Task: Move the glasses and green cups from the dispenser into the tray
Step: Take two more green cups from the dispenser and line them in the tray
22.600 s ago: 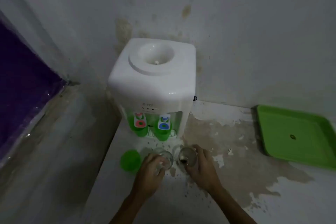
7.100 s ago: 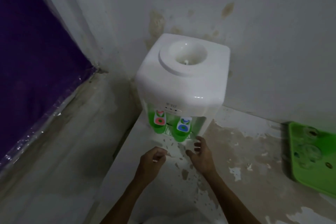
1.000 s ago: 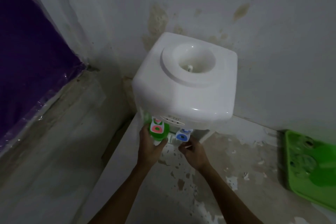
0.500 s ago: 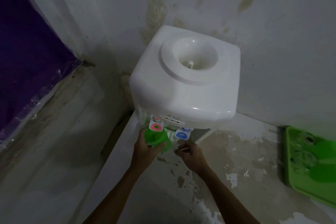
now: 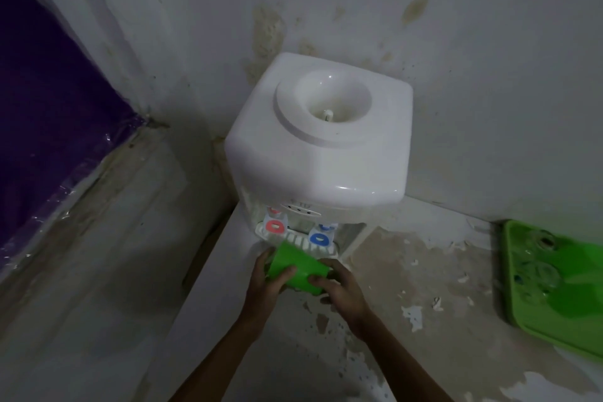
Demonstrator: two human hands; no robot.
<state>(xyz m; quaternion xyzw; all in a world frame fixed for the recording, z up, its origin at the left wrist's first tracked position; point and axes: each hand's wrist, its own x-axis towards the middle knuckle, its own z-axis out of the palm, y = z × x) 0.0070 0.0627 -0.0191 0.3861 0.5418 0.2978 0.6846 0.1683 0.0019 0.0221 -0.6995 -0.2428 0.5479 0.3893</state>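
Observation:
A white water dispenser [image 5: 321, 153] stands on the counter against the wall, with a red tap [image 5: 275, 225] and a blue tap [image 5: 319, 238] over its drip grille [image 5: 295, 242]. Just in front of the grille, my left hand [image 5: 262, 287] and my right hand [image 5: 342, 292] together hold a tilted green cup [image 5: 295, 266]. I cannot tell whether it is one cup or two pressed together. No cup stands under either tap. At the right, the green tray [image 5: 509, 277] holds two clear glasses [image 5: 544, 273] and a green cup [image 5: 577, 292].
The counter [image 5: 408, 274] has peeling, patchy paint. Its left edge drops to a lower grey ledge [image 5: 107, 255]. A purple sheet [image 5: 42, 114] covers the far left. The stained wall rises right behind the dispenser and the tray.
Both hands have pulled back from under the taps toward me, bringing the green cup out and tilting it. The spots under the red and blue taps now stand bare.

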